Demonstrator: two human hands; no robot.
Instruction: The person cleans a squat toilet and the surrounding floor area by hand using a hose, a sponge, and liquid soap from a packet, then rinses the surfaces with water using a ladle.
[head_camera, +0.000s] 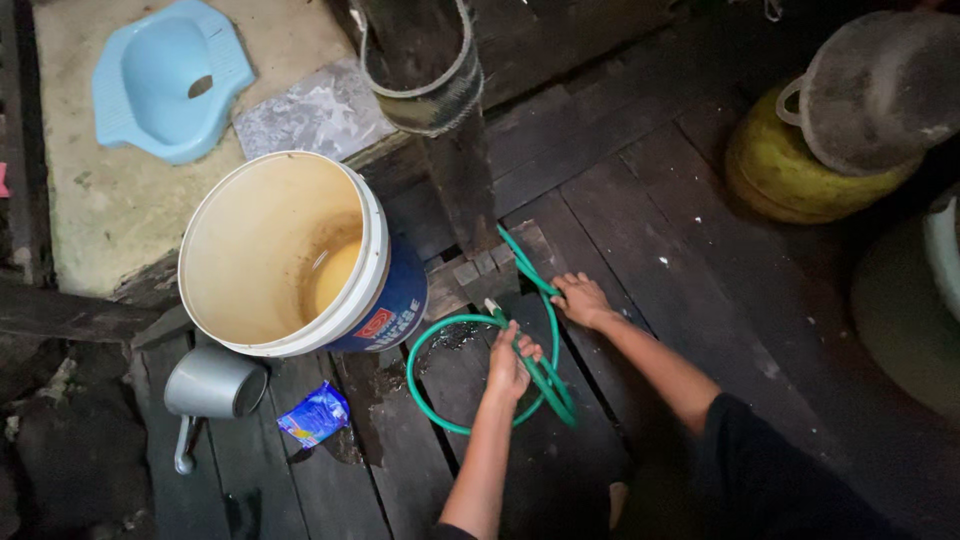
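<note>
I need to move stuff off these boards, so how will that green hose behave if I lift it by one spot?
The green hose lies in a loose loop, so it is probably floppy and would sag and uncoil. The wooden floor beside it looks wet, so it may be slippery. The left hand already closes around it, suggesting it is thin and light.

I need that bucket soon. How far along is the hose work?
Done: the green hose lies looped on the wet planks. In hand: the left hand grips it near its end, the right hand farther along. Left: the hose end is not in the bucket, which holds only a little water.
</note>
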